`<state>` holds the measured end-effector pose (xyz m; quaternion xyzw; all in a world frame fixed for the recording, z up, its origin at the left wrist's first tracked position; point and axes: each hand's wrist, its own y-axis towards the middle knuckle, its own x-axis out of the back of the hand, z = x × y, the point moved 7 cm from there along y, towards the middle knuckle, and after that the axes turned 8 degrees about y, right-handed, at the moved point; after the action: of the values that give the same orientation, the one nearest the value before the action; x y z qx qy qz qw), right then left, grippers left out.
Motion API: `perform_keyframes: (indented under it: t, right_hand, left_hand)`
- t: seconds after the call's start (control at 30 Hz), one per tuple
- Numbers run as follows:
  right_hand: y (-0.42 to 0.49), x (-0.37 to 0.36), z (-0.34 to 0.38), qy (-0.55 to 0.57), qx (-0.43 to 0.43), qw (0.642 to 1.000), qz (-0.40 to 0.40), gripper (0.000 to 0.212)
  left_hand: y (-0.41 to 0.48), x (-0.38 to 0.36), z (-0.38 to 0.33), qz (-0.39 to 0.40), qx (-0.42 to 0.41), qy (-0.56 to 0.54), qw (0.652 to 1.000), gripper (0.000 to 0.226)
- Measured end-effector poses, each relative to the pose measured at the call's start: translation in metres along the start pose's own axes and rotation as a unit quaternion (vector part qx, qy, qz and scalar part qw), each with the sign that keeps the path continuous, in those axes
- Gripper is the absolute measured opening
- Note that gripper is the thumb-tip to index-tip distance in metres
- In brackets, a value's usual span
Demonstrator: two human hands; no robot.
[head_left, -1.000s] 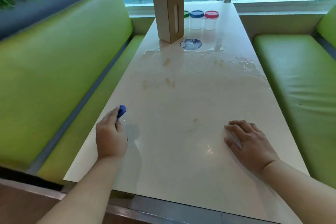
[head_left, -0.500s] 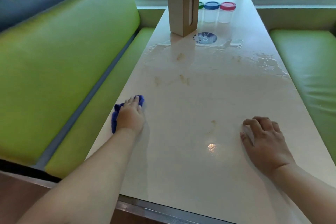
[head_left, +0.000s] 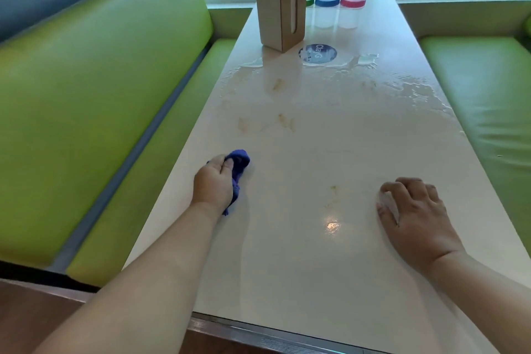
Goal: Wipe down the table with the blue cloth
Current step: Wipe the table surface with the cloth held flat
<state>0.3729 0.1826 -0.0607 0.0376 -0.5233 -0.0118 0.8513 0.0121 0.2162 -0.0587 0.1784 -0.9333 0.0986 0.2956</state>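
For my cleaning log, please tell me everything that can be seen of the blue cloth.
The blue cloth is a deep blue-violet rag, soft-looking fabric, bunched up, not spread flat. The left hand grips it with curled fingers and hides most of it; a lump shows ahead of the fingers and a strip hangs out by the wrist. It rests on the pale table, toward its left edge.

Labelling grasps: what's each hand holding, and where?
Left hand grips the bunched blue cloth round its middle, ends sticking out. Right hand holds nothing, resting on the pale glossy table.
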Motion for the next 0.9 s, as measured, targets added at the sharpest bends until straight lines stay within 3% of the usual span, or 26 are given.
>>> perform_keyframes:
  t: [0.07,0.17,0.23,0.43,0.57,0.67,0.8,0.9]
  right_hand:
    - [0.000,0.000,0.000,-0.001,-0.001,1.000,0.001,0.029]
    - [0.000,0.001,0.000,0.001,0.000,1.000,0.002,0.029]
    - [0.000,0.001,-0.001,0.003,0.003,1.000,-0.001,0.028]
    - [0.001,-0.001,-0.002,-0.001,0.007,1.000,-0.002,0.028]
    - [0.001,-0.001,-0.002,0.000,0.010,1.000,-0.006,0.027]
    - [0.001,-0.002,-0.004,0.003,0.012,1.000,-0.012,0.027]
    - [0.001,-0.004,-0.005,-0.004,0.014,1.000,-0.012,0.028]
    - [0.001,-0.004,-0.005,-0.009,0.016,1.000,-0.016,0.028]
  left_hand:
    - [-0.007,-0.004,-0.008,0.032,-0.042,-0.005,0.999,0.026]
    - [-0.025,-0.024,-0.014,0.096,-0.178,0.206,0.957,0.036]
    - [-0.030,-0.025,-0.002,0.106,-0.208,0.291,0.928,0.040]
    - [-0.009,-0.022,0.002,0.064,-0.130,0.381,0.913,0.044]
    - [-0.032,-0.038,0.001,0.111,-0.190,0.392,0.893,0.045]
    - [-0.042,-0.020,0.018,0.098,-0.199,0.387,0.895,0.044]
    - [-0.020,-0.001,0.022,0.049,-0.117,0.417,0.900,0.043]
    - [-0.012,-0.024,0.002,0.068,-0.087,0.449,0.887,0.046]
